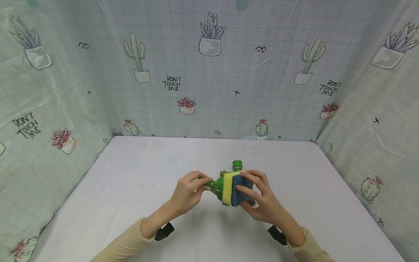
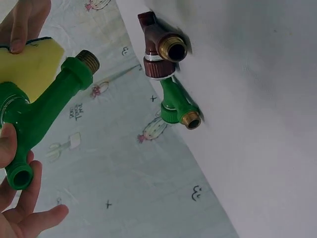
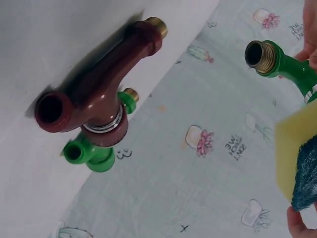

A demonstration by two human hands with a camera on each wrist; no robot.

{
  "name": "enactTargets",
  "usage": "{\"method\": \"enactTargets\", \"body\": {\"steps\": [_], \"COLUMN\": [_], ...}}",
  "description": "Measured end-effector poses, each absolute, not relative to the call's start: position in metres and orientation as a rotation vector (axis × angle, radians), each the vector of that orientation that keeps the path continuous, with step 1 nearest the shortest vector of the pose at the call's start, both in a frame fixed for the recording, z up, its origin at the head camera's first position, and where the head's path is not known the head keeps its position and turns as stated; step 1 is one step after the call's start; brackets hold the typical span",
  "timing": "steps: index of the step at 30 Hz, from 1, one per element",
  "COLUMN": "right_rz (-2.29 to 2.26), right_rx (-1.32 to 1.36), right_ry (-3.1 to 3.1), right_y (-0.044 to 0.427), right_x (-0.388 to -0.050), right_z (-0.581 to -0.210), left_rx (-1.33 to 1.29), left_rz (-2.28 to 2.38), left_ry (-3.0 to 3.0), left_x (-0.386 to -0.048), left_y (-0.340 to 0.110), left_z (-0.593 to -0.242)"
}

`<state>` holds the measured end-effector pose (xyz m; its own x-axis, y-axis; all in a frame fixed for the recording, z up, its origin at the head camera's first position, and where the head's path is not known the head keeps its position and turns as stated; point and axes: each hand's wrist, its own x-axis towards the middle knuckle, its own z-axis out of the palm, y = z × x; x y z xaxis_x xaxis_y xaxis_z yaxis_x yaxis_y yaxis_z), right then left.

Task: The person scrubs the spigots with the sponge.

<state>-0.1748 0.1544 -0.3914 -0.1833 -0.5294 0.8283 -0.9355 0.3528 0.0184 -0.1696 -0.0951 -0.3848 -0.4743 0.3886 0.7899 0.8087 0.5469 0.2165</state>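
Note:
Above the table, my left hand (image 1: 188, 193) pinches one end of a green faucet (image 2: 47, 111) between thumb and fingers. The faucet has a bare brass threaded end, plain in both wrist views. My right hand (image 1: 263, 200) grips a sponge (image 1: 227, 187), yellow with a dark blue scouring side, fingers spread over the blue face. Its yellow face is against the faucet's knob end, which it partly hides. Below and behind lie a maroon faucet (image 3: 101, 96) and a second green faucet (image 3: 89, 151), both mostly hidden in the head view.
A white table (image 1: 147, 174) extends around the hands. Patterned cloth (image 1: 209, 80) with cactus drawings hangs at the back and both sides. Black straps (image 1: 164, 231) are at the wrists, below the light sleeves.

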Motion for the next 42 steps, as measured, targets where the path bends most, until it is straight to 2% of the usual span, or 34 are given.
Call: {"method": "enactTargets", "body": {"steps": [8,14,18,25,42], "right_rz": [0.345,0.327,0.349,0.365,0.235], "right_rx": [1.215,1.164,1.174,1.16,1.163], "right_ry": [-1.662,-1.573,-1.584,-1.575,-1.664], "right_y": [0.156,0.153,0.152,0.148,0.144], "right_x": [-0.179,-0.18,-0.179,-0.178,-0.17], "right_z": [-0.396,-0.396,-0.395,-0.396,-0.381], "left_rx": [-0.91,-1.077,-1.156,-1.073,-1.041], "left_rz": [-0.725,-0.57,-0.345,0.079,0.17], "left_ry": [-2.12,-2.283,-2.317,-2.074,-2.023], "left_x": [-0.17,-0.165,-0.162,-0.162,-0.162], "left_y": [-0.094,-0.096,-0.097,-0.092,-0.093], "left_z": [-0.382,-0.377,-0.375,-0.381,-0.379]}}
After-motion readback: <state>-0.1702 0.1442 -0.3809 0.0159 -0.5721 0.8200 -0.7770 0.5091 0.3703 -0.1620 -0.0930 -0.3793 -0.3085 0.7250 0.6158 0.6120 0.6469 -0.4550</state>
